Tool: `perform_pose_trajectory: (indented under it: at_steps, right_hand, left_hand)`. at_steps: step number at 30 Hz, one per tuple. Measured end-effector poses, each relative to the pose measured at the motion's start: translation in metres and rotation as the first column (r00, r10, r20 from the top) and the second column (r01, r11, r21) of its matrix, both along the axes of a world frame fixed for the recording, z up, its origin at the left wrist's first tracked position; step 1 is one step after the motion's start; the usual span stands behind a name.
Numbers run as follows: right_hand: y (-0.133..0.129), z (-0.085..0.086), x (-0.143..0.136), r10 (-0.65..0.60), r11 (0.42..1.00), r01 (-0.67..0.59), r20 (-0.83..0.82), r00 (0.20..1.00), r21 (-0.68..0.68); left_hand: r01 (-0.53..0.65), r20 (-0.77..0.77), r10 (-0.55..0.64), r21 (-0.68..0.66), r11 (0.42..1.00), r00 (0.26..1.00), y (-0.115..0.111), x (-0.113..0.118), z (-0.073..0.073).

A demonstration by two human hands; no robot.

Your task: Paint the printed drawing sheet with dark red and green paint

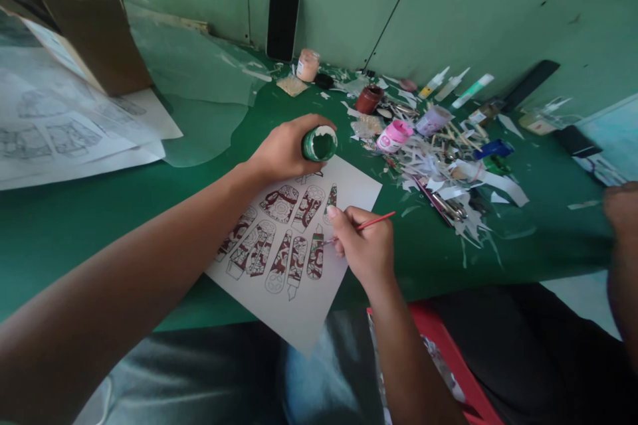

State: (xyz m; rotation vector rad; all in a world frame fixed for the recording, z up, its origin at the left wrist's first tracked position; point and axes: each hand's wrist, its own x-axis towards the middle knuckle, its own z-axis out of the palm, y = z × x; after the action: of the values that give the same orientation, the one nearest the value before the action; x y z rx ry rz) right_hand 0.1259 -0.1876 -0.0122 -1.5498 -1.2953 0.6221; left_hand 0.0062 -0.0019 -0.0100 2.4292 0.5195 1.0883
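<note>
My left hand [284, 149] is wrapped round a small jar of green paint [319, 145], tilted so its open mouth faces me, above the top edge of a white sheet. Between the fingers of my right hand [366, 246] is a thin red paintbrush [377, 220], its tip down at the sheet. That sheet of paper [294, 309] carries several printed shapes with floral patterns, partly coloured dark red. Bits of green show on the shapes nearest the brush. The sheet's lower corner hangs over the table edge.
Paper scraps [423, 166] lie heaped at the right, with a pink jar [395, 136], a dark red jar [369, 99] and a lilac jar [433, 120]. A phone [282, 21] leans on the wall. Left are a cardboard box [100, 46] and printed sheets [64, 126]. Another person's arm [623, 246] is at far right.
</note>
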Motion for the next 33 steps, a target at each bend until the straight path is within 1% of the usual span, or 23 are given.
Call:
perform_pose_trajectory:
  at_steps: [18,22,27,33]
  right_hand:
    - [-0.0001,-0.001,0.0004,-0.004,1.0,0.004,0.012,1.0,0.003]
    - [0.0007,-0.001,0.0001,0.015,1.0,-0.015,0.003,1.0,-0.006]
    - [0.0018,-0.0033,0.0012,-0.032,0.999,0.031,0.008,0.999,0.01]
    - [0.0015,-0.0031,0.0011,-0.038,0.999,0.038,0.032,0.999,0.017]
  left_hand:
    - [0.001,-0.001,-0.001,0.004,1.0,1.0,-0.0005,-0.0001,0.0009]
    - [0.0,-0.012,0.0,-0.001,1.0,1.0,-0.0008,-0.0003,0.0014]
    - [-0.004,-0.017,0.004,-0.015,1.0,1.0,-0.0023,0.0,0.0029]
    - [-0.008,-0.027,0.007,-0.019,1.0,1.0,-0.0033,-0.0004,0.0043]
